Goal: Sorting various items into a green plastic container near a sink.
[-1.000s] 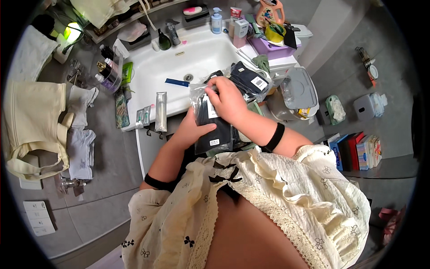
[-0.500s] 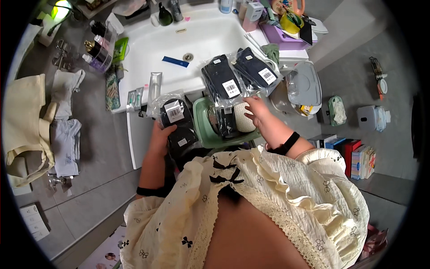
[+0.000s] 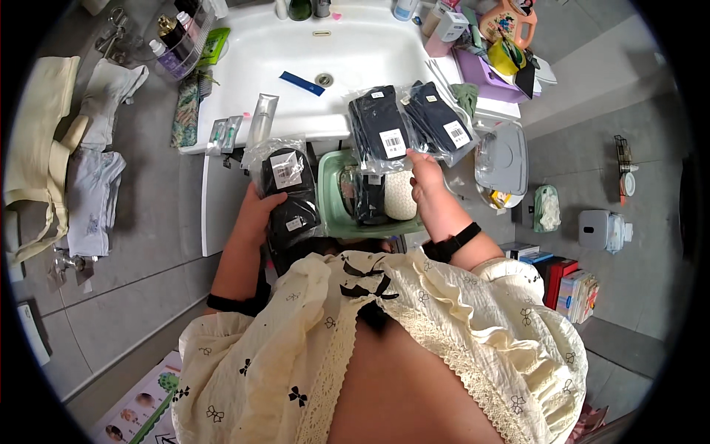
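Note:
My left hand [image 3: 259,211] is closed round clear plastic packages of folded black fabric [image 3: 299,203] with white labels, beside the sink's front edge. My right hand [image 3: 429,183] pinches the lower edge of a clear bag of folded dark fabric [image 3: 377,122]. A second bag of dark fabric [image 3: 436,115] lies against it on the right, partly overlapping. Both rest across the sink's front rim. Below them, between my hands, is a green plastic basin [image 3: 327,211]. It holds a black plastic-wrapped packet [image 3: 370,196] and a whitish textured rounded object [image 3: 401,196].
Inside the white sink [image 3: 251,55] lies a blue strip [image 3: 301,83]. A silver tube [image 3: 262,117] and small packets [image 3: 224,133] sit on the left rim. A purple bin [image 3: 484,78] is at the right, above a grey-lidded container [image 3: 503,159]. Books [image 3: 575,292] stand lower right.
The whole view has shifted slightly. My right hand's fingers have drawn together at the edge of the bag. My left hand keeps its hold on the black packages.

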A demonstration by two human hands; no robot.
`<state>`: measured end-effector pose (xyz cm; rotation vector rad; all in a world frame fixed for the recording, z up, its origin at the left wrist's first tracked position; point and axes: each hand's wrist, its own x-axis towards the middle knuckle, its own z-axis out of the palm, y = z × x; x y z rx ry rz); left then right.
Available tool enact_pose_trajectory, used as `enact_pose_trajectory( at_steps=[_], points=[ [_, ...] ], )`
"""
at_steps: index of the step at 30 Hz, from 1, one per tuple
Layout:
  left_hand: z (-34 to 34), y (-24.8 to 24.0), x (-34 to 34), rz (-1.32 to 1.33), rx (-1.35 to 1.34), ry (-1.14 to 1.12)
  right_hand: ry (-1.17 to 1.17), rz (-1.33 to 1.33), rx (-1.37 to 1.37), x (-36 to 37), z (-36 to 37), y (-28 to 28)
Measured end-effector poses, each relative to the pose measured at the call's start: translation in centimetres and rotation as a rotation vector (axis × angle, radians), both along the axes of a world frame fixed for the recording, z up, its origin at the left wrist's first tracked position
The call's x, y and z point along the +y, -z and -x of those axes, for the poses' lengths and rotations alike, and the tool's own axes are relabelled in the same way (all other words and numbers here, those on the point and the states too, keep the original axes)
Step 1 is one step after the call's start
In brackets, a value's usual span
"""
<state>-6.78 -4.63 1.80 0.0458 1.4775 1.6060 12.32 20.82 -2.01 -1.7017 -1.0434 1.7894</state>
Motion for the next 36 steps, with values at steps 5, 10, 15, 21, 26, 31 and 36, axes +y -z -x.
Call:
enact_pose_trajectory(
  at_steps=[5,10,15,21,26,31,36],
  points=[
    [0.6,0.2,-0.7,-0.008,0.049,0.024,0.033,-0.092,0.065,0.1,0.8,-1.6],
    [1.1,-0.5,-1.0,-0.055,0.029,0.039,-0.213,-0.374,0.36,0.7,1.6,-4.2],
    [1.3,-1.7,-0.5,-0.099,0.051,0.063,-0.405,-0.815,0.349,1.4,1.9,-11.0],
    [1.0,-3.4,0.8,-0.308,-0.066,0.098,-0.615,-1.2,0.246,-1.3,-0.3,-20.1],
    [0.9,-4.0,2.0,-0.293,-0.025,0.17,-1.04,-1.677,-0.086,-3.6,-1.9,-24.8],
    [-1.6,-5.2,4.2,-0.288,0.112,0.333,-1.187,-1.545,0.056,-5.6,-0.9,-21.5],
    [-3.9,-5.1,5.5,-0.345,0.111,0.485,-0.984,-1.352,0.046,-7.2,3.2,-17.1]
  ],
)
